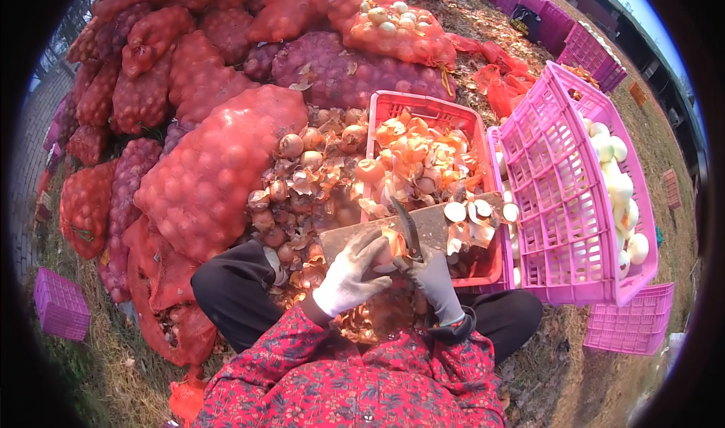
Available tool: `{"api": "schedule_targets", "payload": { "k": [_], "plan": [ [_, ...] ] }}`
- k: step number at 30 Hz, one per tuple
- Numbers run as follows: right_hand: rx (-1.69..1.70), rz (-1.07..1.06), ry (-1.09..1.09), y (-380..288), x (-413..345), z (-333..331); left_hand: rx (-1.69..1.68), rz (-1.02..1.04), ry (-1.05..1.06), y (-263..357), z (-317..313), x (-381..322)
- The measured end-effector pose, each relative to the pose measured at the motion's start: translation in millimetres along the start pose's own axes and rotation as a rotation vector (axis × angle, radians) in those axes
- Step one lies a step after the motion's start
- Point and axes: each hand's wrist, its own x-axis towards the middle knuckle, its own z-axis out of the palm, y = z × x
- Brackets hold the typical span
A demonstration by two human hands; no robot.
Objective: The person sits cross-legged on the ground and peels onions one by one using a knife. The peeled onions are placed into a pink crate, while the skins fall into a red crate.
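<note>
My left hand (354,275), in a pale work glove, holds an onion (391,247) whose orange skin is partly off. In my gloved right hand (433,281) is a knife with a dark curved blade (409,227), its blade beside the onion. Both hands are over the near edge of a wooden board (433,227), which lies across a red plastic crate (493,264). Cut onion pieces (455,212) and bits of skin rest on the board's right part. Behind it, loose onion skins (416,145) fill the crate.
Unpeeled onions (291,145) lie on the ground to the left, beside a large red mesh sack (221,162) of onions. More sacks (351,71) are piled behind. At the right, a tilted pink crate (566,201) holds peeled onions (620,187). Another pink crate (628,320) stands below it.
</note>
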Motion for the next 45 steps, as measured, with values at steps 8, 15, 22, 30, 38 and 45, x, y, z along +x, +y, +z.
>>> {"api": "schedule_targets", "payload": {
  "k": [8,15,22,30,38,45],
  "plan": [
    [-0.484,-0.302,0.213,-15,-9,19,0.235,-0.163,-0.063,4,-7,14],
    [-0.972,-0.167,0.524,6,74,-22,0.225,-0.209,-0.033,19,2,2],
    [-0.833,-0.069,0.238,-19,16,-45,0.102,-0.238,0.007,6,5,-16],
    [-0.240,0.107,0.006,-20,-82,-6,0.243,0.017,0.276,1,31,-2],
    [-0.601,-0.085,-0.003,-25,-81,2,0.296,0.031,0.228,9,33,-6],
    [-0.653,-0.007,-0.118,-39,-78,-15,0.330,0.059,0.155,9,32,-9]
  ]
}}
